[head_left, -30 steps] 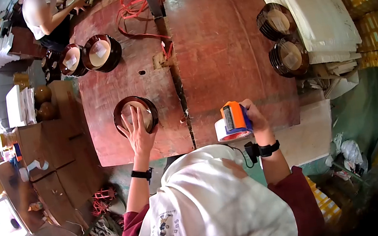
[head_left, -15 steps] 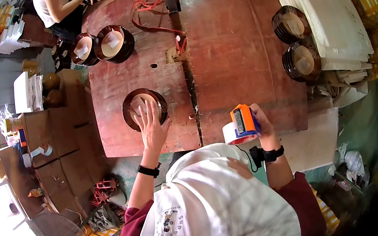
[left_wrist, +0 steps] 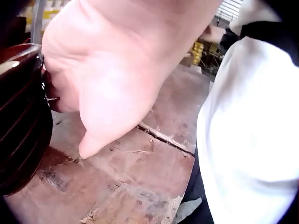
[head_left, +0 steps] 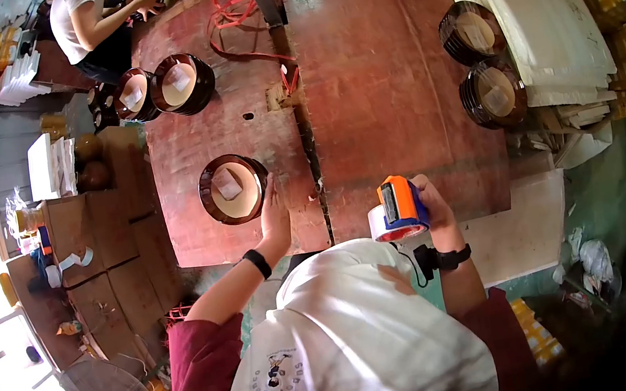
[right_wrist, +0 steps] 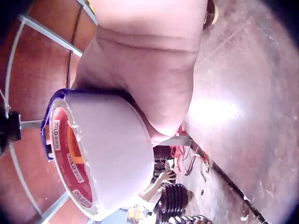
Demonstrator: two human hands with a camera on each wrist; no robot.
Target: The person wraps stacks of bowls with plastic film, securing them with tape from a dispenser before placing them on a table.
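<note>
A stack of glossy dark brown dishes (head_left: 249, 192) with a cream inside stands on the left half of the table. On its top dish lies a small pale paper slip (head_left: 226, 183). My left hand (head_left: 276, 219) is at the stack's right side, its fingers straight along the rim. In the left wrist view the ridged stack (left_wrist: 23, 126) rises at the left, and part of that hand (left_wrist: 107, 84) is behind its edge. My right hand (head_left: 436, 204) grips an orange and blue tape dispenser (head_left: 410, 201) over the right half. Its wide white tape roll (right_wrist: 114, 154) fills the right wrist view.
The reddish wooden table (head_left: 387, 94) has a dark gap down its middle. More dish stacks stand at the back left (head_left: 185, 85) and right (head_left: 495, 93), the latter beside white foam sheets (head_left: 539, 20). Red strapping (head_left: 227, 12) lies around a metal post. Another person (head_left: 86, 27) works at the far left.
My left hand has slid from over the top dish to the stack's right side, uncovering the paper slip. My right hand still holds the tape dispenser in about the same place.
</note>
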